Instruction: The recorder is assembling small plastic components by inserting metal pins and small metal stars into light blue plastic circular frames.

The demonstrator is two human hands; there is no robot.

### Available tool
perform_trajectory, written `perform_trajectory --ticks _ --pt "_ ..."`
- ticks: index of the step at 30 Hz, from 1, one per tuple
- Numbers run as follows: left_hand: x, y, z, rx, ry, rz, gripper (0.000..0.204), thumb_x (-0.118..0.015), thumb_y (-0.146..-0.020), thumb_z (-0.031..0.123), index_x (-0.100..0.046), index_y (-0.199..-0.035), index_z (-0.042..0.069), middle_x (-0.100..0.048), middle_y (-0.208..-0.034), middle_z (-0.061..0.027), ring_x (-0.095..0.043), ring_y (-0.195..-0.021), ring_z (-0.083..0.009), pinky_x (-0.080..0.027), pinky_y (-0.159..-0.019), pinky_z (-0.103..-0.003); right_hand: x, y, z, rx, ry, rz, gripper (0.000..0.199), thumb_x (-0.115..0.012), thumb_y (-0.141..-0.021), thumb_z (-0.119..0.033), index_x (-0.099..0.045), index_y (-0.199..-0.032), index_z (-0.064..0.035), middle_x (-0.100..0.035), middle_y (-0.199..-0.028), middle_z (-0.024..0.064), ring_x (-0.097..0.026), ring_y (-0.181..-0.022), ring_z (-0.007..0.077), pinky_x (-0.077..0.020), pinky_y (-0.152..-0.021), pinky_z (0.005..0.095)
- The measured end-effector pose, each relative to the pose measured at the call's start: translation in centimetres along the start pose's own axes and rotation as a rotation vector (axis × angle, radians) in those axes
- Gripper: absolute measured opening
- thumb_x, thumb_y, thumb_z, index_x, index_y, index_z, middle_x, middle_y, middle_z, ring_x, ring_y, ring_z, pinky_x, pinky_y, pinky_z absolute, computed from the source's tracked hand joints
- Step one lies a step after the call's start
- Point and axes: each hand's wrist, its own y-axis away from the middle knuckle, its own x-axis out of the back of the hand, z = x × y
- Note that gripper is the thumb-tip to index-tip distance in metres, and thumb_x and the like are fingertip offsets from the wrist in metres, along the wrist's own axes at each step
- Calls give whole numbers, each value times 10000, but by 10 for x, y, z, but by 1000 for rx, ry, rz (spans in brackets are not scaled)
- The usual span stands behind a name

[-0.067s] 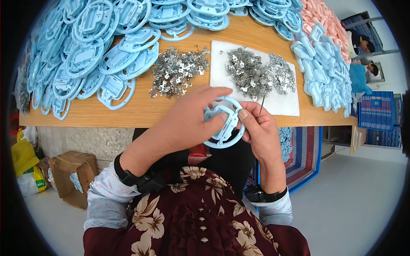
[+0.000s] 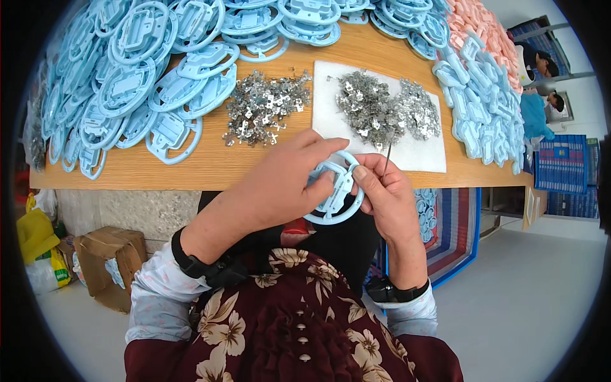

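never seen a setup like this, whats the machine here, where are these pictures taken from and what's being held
There's no machine: these are a person's bare hands, seen from above through a wide fisheye camera worn on the head, so straight edges look bent. The right hand grips a light-blue wheel-shaped plastic part and a thin metal rod; the left hand has its thumb against the part. The wooden table bears similar blue parts, small metal pieces, some on a white sheet, and smaller blue and pink pieces.

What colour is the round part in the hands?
The round part is light blue, clearest in the head view.
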Motion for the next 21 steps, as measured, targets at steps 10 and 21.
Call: perform_trajectory --ticks 10,21 --pt "-16 11 -20 308 747 -62 387 -423 -1048 214 -489 -1353 -14 -619 -1075 -103 -655 -915 -186 -560 -735 -306 -9 13 -2 170 -101 32 285 -501 -1063 -214 -500 -1303 -60 -510 -740 -18 -433 -607 55 -359 -526 223" --pt "-21 19 -23 434 1457 -3 443 -515 -1039 258 -501 -1393 -6 -660 -1069 -143 -674 -948 -228 -555 -698 -328 -42 12 23 469 408 158 299 -540 -1018 -16 -587 -1311 -51 -688 -905 76 -643 -793 96 -528 -733 246"
